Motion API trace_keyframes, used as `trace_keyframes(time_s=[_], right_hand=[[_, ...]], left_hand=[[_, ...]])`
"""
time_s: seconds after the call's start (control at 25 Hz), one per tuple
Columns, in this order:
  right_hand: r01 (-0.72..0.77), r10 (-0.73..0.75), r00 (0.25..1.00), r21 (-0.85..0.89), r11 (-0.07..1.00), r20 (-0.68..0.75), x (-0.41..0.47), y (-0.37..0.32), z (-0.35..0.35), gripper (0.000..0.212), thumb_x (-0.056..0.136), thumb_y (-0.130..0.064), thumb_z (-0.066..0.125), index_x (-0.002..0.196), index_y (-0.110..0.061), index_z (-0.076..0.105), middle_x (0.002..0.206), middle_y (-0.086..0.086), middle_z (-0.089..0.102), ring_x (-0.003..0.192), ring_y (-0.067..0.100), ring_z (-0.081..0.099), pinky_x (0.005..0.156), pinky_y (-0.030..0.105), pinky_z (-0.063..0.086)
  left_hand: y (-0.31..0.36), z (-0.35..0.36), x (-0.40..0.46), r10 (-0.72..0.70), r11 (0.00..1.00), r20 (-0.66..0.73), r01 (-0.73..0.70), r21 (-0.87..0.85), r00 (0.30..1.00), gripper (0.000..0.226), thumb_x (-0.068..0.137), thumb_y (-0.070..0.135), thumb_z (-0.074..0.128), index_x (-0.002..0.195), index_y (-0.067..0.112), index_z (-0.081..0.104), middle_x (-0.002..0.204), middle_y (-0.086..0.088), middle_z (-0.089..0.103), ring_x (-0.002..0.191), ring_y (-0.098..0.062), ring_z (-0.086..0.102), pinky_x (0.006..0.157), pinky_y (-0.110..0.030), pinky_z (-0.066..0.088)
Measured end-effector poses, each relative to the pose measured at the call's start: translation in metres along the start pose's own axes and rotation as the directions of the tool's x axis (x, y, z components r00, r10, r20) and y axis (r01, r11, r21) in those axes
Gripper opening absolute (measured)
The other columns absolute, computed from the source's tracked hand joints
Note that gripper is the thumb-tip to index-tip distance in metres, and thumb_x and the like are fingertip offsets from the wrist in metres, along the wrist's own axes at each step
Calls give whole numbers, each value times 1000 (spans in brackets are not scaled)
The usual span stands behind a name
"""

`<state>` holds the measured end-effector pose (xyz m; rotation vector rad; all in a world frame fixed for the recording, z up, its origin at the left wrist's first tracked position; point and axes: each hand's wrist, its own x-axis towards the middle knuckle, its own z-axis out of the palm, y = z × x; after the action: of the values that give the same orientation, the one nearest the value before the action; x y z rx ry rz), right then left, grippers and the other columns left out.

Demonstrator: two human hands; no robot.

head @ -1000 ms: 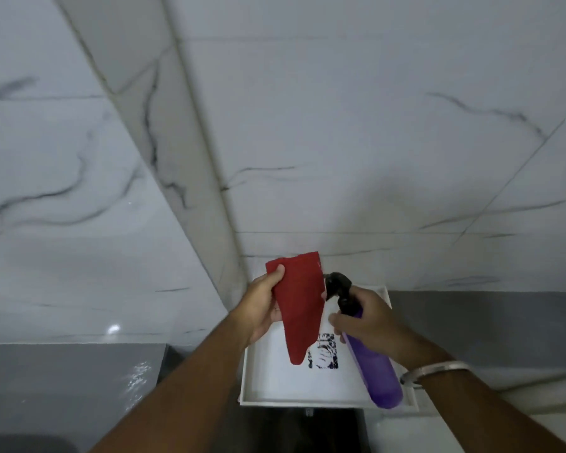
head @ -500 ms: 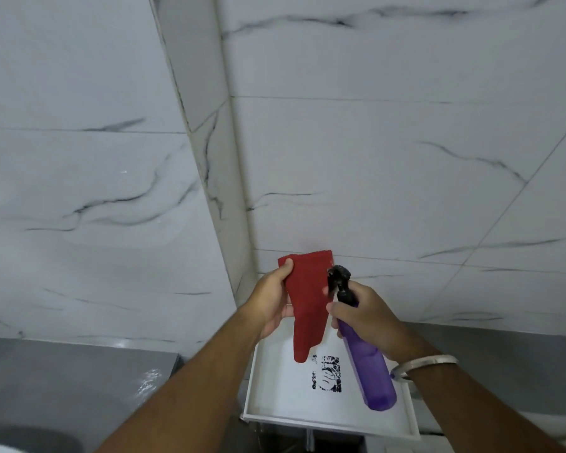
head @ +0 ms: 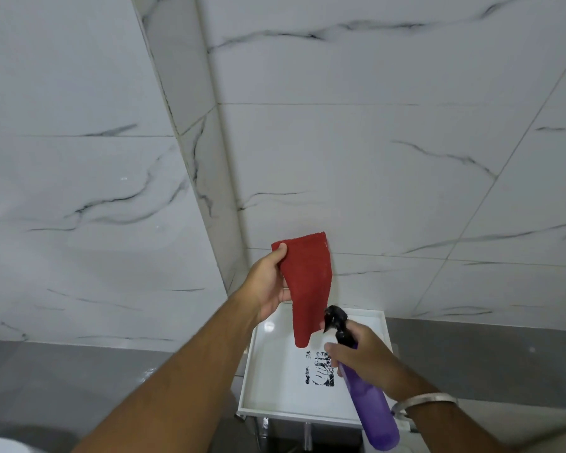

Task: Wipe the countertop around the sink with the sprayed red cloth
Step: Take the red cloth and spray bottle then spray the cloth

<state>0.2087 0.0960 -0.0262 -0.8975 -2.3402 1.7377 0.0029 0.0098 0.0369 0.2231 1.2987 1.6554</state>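
My left hand [head: 268, 286] pinches the top corner of a red cloth [head: 307, 286], which hangs down in a tapering fold in front of the marble wall. My right hand [head: 360, 358] grips a purple spray bottle [head: 370, 407] by its neck, below and right of the cloth. The bottle's black nozzle [head: 335, 317] points up and left, almost touching the cloth's lower edge. No sink or countertop can be made out in the head view.
A white square tray [head: 275, 380] with a black printed mark [head: 319, 369] sits under both hands on a metal stand. White marble wall tiles [head: 389, 178] fill the view, with a protruding column edge [head: 209, 178] left of centre. Grey floor tiles [head: 62, 377] lie below.
The view has tilted down a little. My left hand has lifted the cloth higher against the wall. My right hand and the bottle have dropped lower and to the right.
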Motion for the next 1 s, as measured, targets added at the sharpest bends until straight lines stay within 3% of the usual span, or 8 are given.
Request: trace_keyframes(time_s=[0.08, 0.2, 0.36, 0.56, 0.68, 0.88, 1.0], right_hand=[[-8, 8, 1000, 7, 1000, 30, -3, 10, 4, 8, 86, -18, 68, 92, -13, 66, 64, 5, 69, 54, 16, 64, 61, 36, 56], [37, -35, 998, 24, 999, -47, -3, 13, 3, 8, 88, -17, 69, 86, -10, 65, 63, 6, 68, 57, 18, 64, 70, 45, 59], [131, -133, 991, 163, 978, 5, 8, -25, -9, 9, 90, -17, 68, 92, -9, 65, 66, 11, 69, 59, 23, 64, 63, 36, 56], [217, -209, 975, 150, 964, -71, 28, -74, -34, 10, 86, -30, 69, 90, -20, 69, 65, 11, 70, 56, 22, 65, 59, 34, 55], [217, -216, 976, 55, 975, -23, 27, -62, -31, 17, 85, -29, 71, 80, -14, 65, 60, 9, 69, 52, 22, 63, 59, 40, 55], [100, -101, 985, 12, 995, 142, -1, -4, -3, 10, 82, -29, 72, 83, -22, 65, 57, 0, 65, 52, 15, 65, 61, 40, 56], [149, -149, 989, 17, 989, 5, 5, -6, -5, 17, 81, -36, 73, 77, -22, 65, 60, -1, 69, 55, 12, 67, 63, 37, 55]], left_hand=[[2, 3, -1, 14, 1000, -5, -14, -6, 1000, 42, 104, 44, 44, 121, 15, 67, 110, -5, 76, 92, -20, 75, 69, -40, 62], [3, 5, -4, 26, 1000, -14, -25, 4, 1000, 42, 104, 45, 44, 122, 15, 67, 115, -6, 75, 96, -20, 74, 72, -40, 61], [4, 6, -9, 24, 998, -25, -23, 63, 999, 43, 103, 47, 42, 120, 16, 68, 115, -8, 76, 98, -23, 73, 75, -41, 61], [7, 8, -16, 41, 993, -29, -37, 115, 999, 45, 103, 49, 40, 118, 17, 69, 110, -7, 77, 93, -20, 74, 74, -38, 59], [10, 8, -18, 58, 994, -51, -53, 95, 997, 44, 103, 47, 41, 120, 17, 68, 110, -6, 77, 95, -21, 74, 71, -38, 60], [11, 7, -18, 65, 996, -91, -59, 64, 994, 40, 104, 44, 42, 120, 18, 67, 109, -5, 77, 96, -20, 74, 72, -38, 60], [7, 6, -20, 65, 996, -109, -58, 64, 992, 39, 104, 43, 43, 120, 17, 67, 106, -3, 77, 94, -19, 74, 68, -36, 60]])
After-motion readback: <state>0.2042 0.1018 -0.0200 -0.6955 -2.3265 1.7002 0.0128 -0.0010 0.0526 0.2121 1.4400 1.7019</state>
